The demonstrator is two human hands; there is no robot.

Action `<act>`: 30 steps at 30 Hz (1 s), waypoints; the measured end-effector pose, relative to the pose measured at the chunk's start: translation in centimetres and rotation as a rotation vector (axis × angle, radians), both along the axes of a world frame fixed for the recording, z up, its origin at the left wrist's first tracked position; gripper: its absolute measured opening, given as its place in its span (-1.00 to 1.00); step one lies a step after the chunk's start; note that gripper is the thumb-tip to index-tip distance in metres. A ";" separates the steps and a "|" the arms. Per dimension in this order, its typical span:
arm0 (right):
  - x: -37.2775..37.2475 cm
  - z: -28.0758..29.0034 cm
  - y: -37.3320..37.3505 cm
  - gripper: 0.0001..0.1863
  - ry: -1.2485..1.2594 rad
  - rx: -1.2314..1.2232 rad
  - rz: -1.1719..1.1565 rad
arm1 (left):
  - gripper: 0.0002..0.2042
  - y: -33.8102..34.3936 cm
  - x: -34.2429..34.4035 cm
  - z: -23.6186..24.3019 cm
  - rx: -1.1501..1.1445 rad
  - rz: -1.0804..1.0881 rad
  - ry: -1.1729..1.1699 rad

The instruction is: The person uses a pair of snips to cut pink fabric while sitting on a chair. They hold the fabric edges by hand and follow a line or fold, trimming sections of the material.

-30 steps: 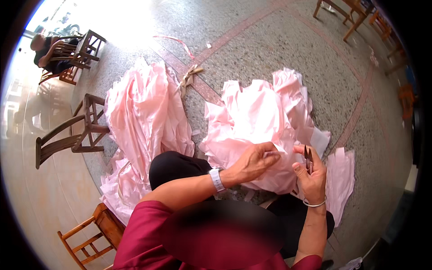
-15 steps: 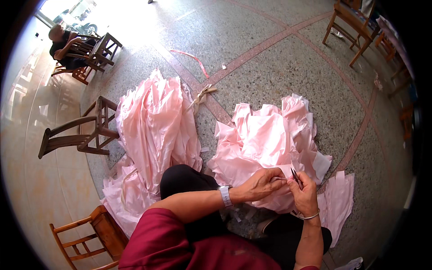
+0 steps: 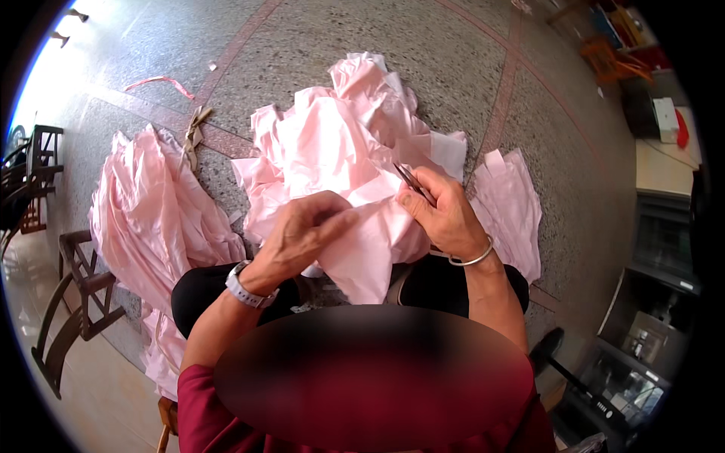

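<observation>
My left hand (image 3: pixel 300 235), with a watch on its wrist, is closed on a piece of pink cloth (image 3: pixel 362 260) stretched between my hands. In my right hand (image 3: pixel 447 219) is a small pair of dark thread snips (image 3: pixel 414 183), its points toward the far side. The right thumb and fingers also pinch the cloth's edge. A heap of pink cloth pieces (image 3: pixel 313 140) lies just beyond my hands on the floor. To the left is a second pink heap (image 3: pixel 162 196), and a smaller pink pile (image 3: pixel 507 208) lies to the right.
A dark wooden chair (image 3: pixel 83 294) stands at the left. Beyond the heaps lie a beige cloth strip (image 3: pixel 195 137) and a red-and-white ribbon (image 3: pixel 160 81) on the speckled floor (image 3: pixel 325 38). A dark cabinet (image 3: pixel 657 279) is at the right.
The view has swung to the right. My hands have moved apart, and the cloth piece now spreads between them. The snips stay in my right hand.
</observation>
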State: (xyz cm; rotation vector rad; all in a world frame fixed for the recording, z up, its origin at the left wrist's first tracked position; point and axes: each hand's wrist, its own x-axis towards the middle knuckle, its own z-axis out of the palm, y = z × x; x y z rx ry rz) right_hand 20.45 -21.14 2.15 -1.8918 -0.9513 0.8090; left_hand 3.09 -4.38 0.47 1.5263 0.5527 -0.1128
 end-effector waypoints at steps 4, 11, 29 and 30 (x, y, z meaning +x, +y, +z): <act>0.6 0.2 -1.0 -0.81 0.035 0.001 -0.044 | -0.78 0.4 -0.2 -1.3 -0.069 -0.001 -0.047; 1.9 0.6 -2.0 -0.84 0.224 0.003 -0.165 | -0.82 2.1 -0.9 -0.4 -0.153 0.115 0.048; 0.0 -0.7 -1.4 -0.82 0.100 -0.103 -0.061 | -0.79 0.9 -0.4 -2.3 -0.257 0.214 -0.133; -0.1 -0.8 -1.2 -0.82 0.081 -0.089 -0.049 | -0.76 0.5 -0.4 -2.0 0.131 0.087 -0.223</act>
